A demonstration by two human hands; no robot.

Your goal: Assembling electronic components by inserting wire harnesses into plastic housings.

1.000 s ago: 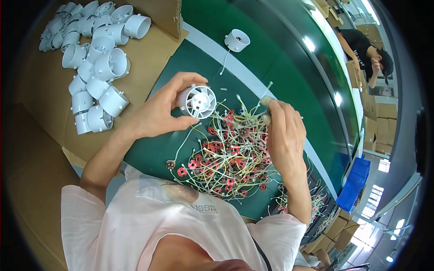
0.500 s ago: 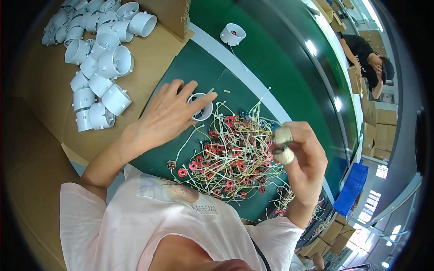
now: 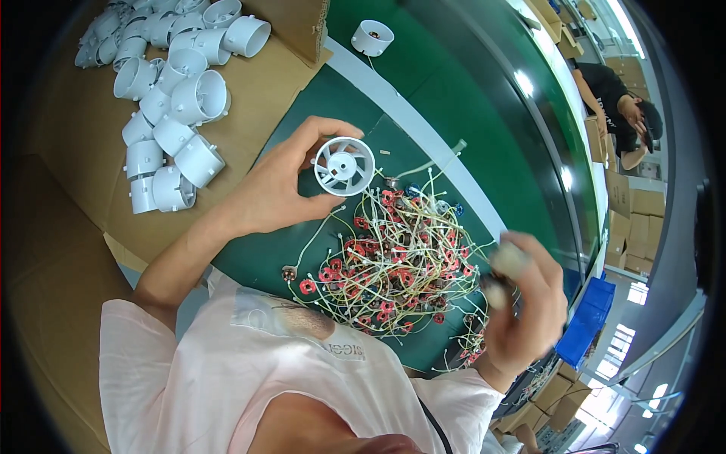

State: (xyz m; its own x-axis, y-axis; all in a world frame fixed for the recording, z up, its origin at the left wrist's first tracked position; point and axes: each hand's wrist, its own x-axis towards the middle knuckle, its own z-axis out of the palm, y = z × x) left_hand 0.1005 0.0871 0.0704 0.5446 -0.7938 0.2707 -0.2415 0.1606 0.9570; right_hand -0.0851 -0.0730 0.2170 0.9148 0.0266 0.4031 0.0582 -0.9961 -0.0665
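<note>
My left hand point(image 3: 283, 178) grips a white round plastic fan housing point(image 3: 344, 166) by its sides, fingers above and thumb below. Its spoked side with a central hub faces up. Just below it spreads a tangled heap of small motors point(image 3: 393, 265) with red and a few blue end pieces and pale, thin wires. One small motor point(image 3: 391, 182) lies at the heap's top edge, close to the housing. Right of the heap, my right hand point(image 3: 525, 303) is blurred by motion, with pale covers on thumb and finger. These pinch around something dark that I cannot make out.
A cardboard box point(image 3: 249, 98) at the left holds many white housings point(image 3: 200, 98). One more housing point(image 3: 373, 38) with a wire stands on the green conveyor belt point(image 3: 454, 83). A blue bin point(image 3: 586, 321) is at the right. Beyond the belt is another person point(image 3: 616, 106).
My left hand has picked up the white housing and turned it so the spokes show. My right hand has moved right and slightly down, away from the heap.
</note>
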